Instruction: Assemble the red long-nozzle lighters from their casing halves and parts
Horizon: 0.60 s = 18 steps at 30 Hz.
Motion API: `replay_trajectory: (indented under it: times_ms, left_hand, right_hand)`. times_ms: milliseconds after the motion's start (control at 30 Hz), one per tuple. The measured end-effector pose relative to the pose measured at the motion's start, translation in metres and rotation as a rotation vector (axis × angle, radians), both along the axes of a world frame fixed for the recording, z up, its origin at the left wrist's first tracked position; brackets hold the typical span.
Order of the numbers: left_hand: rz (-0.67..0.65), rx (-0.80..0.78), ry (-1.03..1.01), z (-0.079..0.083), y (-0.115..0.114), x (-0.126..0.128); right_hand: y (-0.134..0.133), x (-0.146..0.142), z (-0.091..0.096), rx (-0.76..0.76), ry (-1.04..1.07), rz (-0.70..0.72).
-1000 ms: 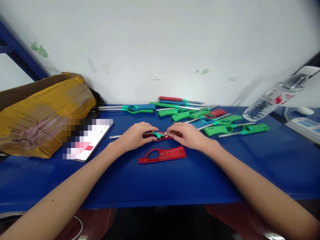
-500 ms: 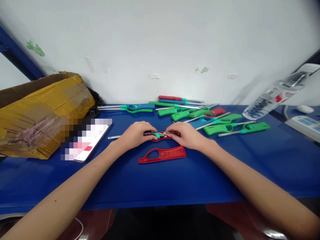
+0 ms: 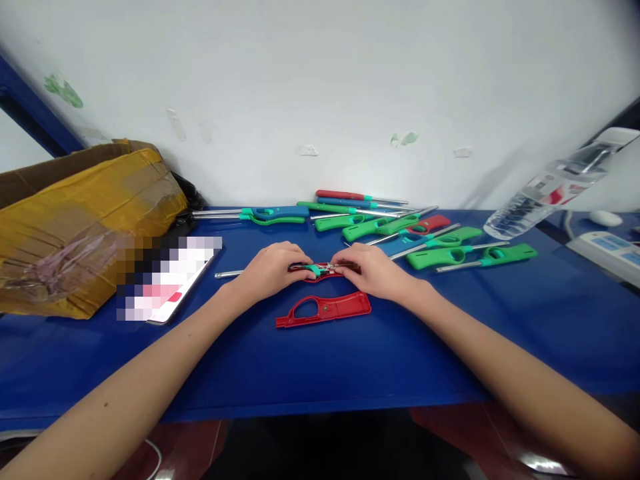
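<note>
An opened red gas lighter (image 3: 320, 274) lies between my two hands, its teal trigger and inner parts showing. Fingers of my left hand (image 3: 274, 269) are closed around its front end, and the metal tube (image 3: 228, 274) sticks out to the left. My right hand (image 3: 371, 271) grips the handle end, thumb and fingers pinched at the inner parts. My fingertips hide much of the lighter. Nearer to me, a loose red casing half (image 3: 325, 309) rests on the blue table with its hollow inner side up.
Several green, blue and red lighters (image 3: 430, 257) lie along the wall. Two more lighters (image 3: 275, 215) are at the back left. A taped cardboard box (image 3: 90, 233) and a phone (image 3: 193, 273) stand left. On the right are a water bottle (image 3: 545, 190) and a white device (image 3: 607, 253).
Almost nothing differs. Both hands keep their places on the opened lighter, and the view has shifted very slightly.
</note>
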State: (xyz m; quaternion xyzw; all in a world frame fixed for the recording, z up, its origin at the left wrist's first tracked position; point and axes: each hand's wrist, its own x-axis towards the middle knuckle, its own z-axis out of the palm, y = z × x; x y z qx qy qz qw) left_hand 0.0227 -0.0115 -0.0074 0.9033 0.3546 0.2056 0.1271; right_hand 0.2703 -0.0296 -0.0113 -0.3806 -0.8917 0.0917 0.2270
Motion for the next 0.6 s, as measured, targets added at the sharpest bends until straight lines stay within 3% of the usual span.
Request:
replay_trajectory:
  times_ms: [300,600]
  left_hand:
    - [-0.030,-0.024,-0.068,-0.003,0.006,0.001]
    - [-0.118,-0.036,-0.054,-0.001,0.012,-0.006]
  right_hand:
    - [0.002,0.003,0.004,-0.023,-0.025,-0.015]
    - [0.000,0.010,0.014,-0.096,-0.032,0.107]
